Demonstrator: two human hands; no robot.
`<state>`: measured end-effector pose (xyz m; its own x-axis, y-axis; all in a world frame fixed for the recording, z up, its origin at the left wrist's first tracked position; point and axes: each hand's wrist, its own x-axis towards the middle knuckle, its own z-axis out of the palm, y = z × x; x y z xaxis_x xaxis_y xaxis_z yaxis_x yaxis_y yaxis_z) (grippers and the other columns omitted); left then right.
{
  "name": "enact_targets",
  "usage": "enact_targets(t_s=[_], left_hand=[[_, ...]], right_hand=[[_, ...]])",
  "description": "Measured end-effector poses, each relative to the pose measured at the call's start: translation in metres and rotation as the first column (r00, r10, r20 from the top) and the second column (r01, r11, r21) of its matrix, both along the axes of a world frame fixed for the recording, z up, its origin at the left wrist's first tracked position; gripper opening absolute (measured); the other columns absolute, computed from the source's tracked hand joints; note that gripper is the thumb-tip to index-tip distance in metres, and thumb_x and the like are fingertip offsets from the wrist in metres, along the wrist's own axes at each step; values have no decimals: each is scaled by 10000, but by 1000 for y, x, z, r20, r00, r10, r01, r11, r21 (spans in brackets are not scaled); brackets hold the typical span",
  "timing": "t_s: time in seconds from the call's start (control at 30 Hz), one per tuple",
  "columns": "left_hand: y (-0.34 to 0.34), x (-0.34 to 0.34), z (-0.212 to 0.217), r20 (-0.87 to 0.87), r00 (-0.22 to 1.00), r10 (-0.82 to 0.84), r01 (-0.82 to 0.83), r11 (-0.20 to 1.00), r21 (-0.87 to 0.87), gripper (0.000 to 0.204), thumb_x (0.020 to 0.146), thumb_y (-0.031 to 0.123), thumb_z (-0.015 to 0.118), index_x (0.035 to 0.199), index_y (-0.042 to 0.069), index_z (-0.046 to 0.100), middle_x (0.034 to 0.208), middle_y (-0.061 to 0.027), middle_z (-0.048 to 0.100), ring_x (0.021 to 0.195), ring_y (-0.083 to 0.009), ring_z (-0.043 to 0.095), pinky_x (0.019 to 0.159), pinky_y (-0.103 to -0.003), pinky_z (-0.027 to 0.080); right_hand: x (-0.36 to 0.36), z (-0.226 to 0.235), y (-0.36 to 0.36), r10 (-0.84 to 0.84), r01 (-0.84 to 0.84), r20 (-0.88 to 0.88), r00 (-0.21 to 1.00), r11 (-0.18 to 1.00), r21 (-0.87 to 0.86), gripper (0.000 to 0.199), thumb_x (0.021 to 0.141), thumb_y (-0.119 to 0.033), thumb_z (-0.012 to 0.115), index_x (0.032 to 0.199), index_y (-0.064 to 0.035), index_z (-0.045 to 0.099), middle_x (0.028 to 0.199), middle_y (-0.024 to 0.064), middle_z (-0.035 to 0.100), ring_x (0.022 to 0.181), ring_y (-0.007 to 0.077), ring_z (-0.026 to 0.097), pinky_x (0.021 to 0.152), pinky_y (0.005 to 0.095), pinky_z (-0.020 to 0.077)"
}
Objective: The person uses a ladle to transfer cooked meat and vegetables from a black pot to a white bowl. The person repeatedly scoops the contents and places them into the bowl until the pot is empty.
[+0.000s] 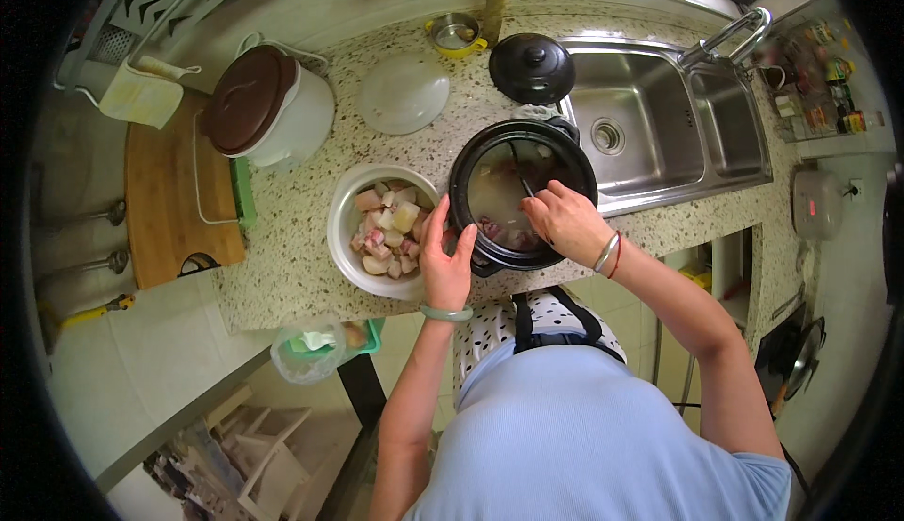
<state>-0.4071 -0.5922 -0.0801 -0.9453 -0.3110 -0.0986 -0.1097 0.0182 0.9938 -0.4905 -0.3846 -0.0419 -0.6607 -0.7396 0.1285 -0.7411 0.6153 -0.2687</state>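
A black pot [459, 177] stands on the counter, holding cloudy liquid with pieces of meat in it. Over its right side, my right hand [568, 224] is closed on a thin dark utensil [524, 179] that reaches into the liquid; its working end is hard to make out. My left hand [444, 256] rests against the pot's left side, fingers stretched out and thumb apart. Just left of that hand sits a white bowl [341, 256] heaped with chunks of pale and pink meat [388, 224]. A black lid [532, 67] lies behind the pot.
To the right is a steel double sink [650, 126] with a faucet [725, 41]. A translucent round lid [403, 94], a small yellow pan [456, 33] and a white bucket with brown lid [311, 116] stand behind. Left is a wooden board [169, 182]; a plastic-lined bin [311, 350] hangs at the front edge.
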Motion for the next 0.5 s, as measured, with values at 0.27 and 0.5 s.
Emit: enact_targets(t_s=[0.27,0.5], left_hand=[[1,4,-4,3,1000,-10,10,994,-107,546,951,76,640,1445,-6,423,1352,-121,527,1110,-170,586,952,-295,492],[2,5,-8,8,1000,0,0,999,-33,535,967,86,623,1456,9,418,1360,-118,532,1126,-158,580,973,-291,479]], right_hand=[[-1,14,2,12,89,386,922,966,-242,108,904,-113,586,954,-24,622,804,141,653,813,327,615,739,425,505],[-1,34,-1,-36,281,713,700,932,-228,160,946,-87,524,951,5,654,814,163,694,750,313,680,708,375,540]])
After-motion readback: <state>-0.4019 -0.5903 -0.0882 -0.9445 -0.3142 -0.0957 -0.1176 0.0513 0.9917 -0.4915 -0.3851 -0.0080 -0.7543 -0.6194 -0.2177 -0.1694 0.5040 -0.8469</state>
